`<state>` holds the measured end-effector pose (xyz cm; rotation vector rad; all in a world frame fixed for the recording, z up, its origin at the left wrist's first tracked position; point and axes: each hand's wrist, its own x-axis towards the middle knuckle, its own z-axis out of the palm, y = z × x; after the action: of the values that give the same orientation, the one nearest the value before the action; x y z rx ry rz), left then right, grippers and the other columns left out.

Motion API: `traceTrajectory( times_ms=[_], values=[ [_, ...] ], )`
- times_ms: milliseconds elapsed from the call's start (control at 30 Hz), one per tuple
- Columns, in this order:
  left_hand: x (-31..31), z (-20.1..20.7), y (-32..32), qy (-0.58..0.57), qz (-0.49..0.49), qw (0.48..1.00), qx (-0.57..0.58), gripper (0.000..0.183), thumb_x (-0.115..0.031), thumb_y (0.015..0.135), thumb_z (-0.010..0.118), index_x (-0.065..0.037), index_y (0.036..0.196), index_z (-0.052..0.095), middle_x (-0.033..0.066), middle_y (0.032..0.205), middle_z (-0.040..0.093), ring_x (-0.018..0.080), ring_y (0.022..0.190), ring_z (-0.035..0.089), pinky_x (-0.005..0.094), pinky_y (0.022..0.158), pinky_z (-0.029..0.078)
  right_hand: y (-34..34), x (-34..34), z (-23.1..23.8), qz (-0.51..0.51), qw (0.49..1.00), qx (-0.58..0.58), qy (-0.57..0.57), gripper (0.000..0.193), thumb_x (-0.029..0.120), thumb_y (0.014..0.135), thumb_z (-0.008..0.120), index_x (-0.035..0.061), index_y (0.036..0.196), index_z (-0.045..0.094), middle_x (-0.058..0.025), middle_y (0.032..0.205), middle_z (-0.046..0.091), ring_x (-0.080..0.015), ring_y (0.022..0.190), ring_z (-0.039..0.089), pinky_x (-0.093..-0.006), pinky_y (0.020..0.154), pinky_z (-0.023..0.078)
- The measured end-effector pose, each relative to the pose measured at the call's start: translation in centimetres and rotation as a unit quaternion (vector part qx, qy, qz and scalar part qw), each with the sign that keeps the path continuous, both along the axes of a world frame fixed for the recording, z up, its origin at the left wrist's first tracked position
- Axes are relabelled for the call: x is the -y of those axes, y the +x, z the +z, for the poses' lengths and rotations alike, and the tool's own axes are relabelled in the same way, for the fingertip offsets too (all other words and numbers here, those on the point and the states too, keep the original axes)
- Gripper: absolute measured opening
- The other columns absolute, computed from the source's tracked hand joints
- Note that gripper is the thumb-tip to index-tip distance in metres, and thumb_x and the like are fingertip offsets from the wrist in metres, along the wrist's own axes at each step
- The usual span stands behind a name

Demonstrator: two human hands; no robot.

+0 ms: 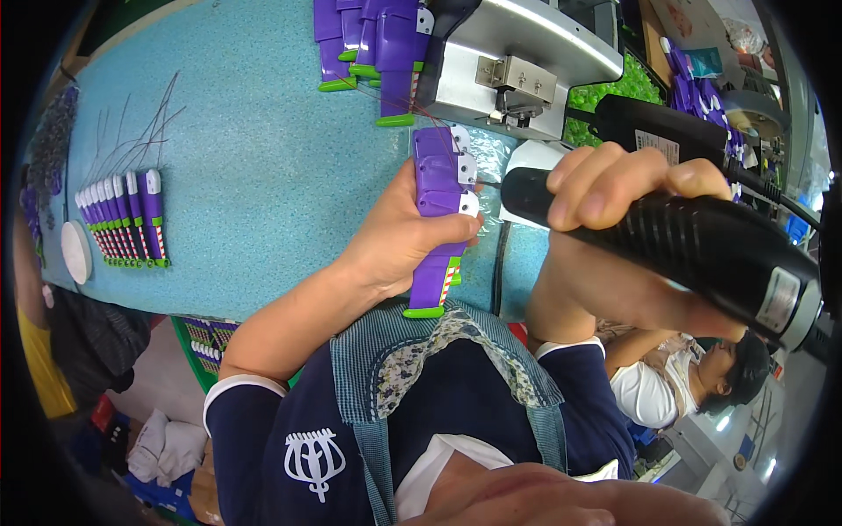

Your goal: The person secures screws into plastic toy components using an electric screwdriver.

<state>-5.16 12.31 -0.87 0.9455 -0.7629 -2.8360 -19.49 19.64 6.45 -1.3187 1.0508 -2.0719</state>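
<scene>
My left hand [381,237] is closed around several purple plastic toy pieces [434,171], fanned over one another. They have white ends with small dark holes, red-and-white striped edges and green tips; thin wires trail from them. My right hand [614,188] grips a black electric screwdriver [702,254], fingers wrapped over its body. Its thin bit points left at the white end of one piece; whether it touches the screw hole I cannot tell. Just beyond my left hand lies a pile of similar purple pieces [386,53].
A silver machine with a metal clamp block [522,79] stands at the far right, beside a bin of small green parts [614,110]. Wired purple pieces [123,219] line the blue tabletop [254,158] at left, near a white disc [76,252]. Another person [658,377] sits at right.
</scene>
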Motion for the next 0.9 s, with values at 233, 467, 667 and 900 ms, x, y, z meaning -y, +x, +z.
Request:
traceTrajectory(
  times_ms=[233, 467, 667, 900],
  values=[
    [-0.3, 0.4, -0.4, -0.012, 0.031, 0.999, -0.004, 0.058, 0.010, 0.072, 0.065, -0.006, 0.122, 0.040, 0.0059, 0.104, 0.054, 0.0135, 0.085, 0.058, 0.0282, 0.071, 0.050, -0.7, -0.6, -1.5, 0.006, 0.996, -0.085, 0.038, 0.096, 0.088, 0.073, 0.031, 0.0045, 0.120, 0.043, -0.0156, 0.077, 0.060, -0.0237, 0.051, 0.055, -0.0365, 0.056, 0.046],
    [-0.3, 0.2, -0.4, -0.012, 0.035, 0.999, -0.003, 0.056, 0.009, 0.074, 0.065, -0.005, 0.121, 0.040, 0.0063, 0.103, 0.054, 0.0145, 0.084, 0.059, 0.0288, 0.070, 0.051, 0.2, 0.3, -1.8, 0.008, 0.999, -0.039, 0.011, 0.094, 0.086, 0.074, 0.033, 0.0044, 0.120, 0.044, -0.0157, 0.078, 0.060, -0.0242, 0.054, 0.056, -0.0375, 0.058, 0.047],
    [0.0, 0.3, -0.5, 0.008, 0.027, 0.999, 0.015, 0.044, -0.003, 0.080, 0.070, -0.005, 0.116, 0.044, 0.0060, 0.096, 0.059, 0.0168, 0.076, 0.063, 0.0296, 0.065, 0.054, -2.1, 1.8, 0.0, 0.036, 0.999, -0.017, -0.026, 0.097, 0.087, 0.074, 0.033, 0.0040, 0.122, 0.047, -0.0164, 0.081, 0.061, -0.0248, 0.058, 0.058, -0.0379, 0.060, 0.047],
    [-0.1, -0.2, -0.6, 0.027, 0.009, 0.999, 0.039, 0.045, -0.005, 0.081, 0.070, -0.005, 0.118, 0.045, 0.0100, 0.104, 0.061, 0.0188, 0.076, 0.063, 0.0338, 0.064, 0.055, -4.4, 2.6, -0.4, 0.014, 0.998, -0.042, -0.036, 0.100, 0.090, 0.071, 0.032, 0.0040, 0.118, 0.052, -0.0164, 0.079, 0.062, -0.0249, 0.058, 0.058, -0.0375, 0.057, 0.047]
  ],
)
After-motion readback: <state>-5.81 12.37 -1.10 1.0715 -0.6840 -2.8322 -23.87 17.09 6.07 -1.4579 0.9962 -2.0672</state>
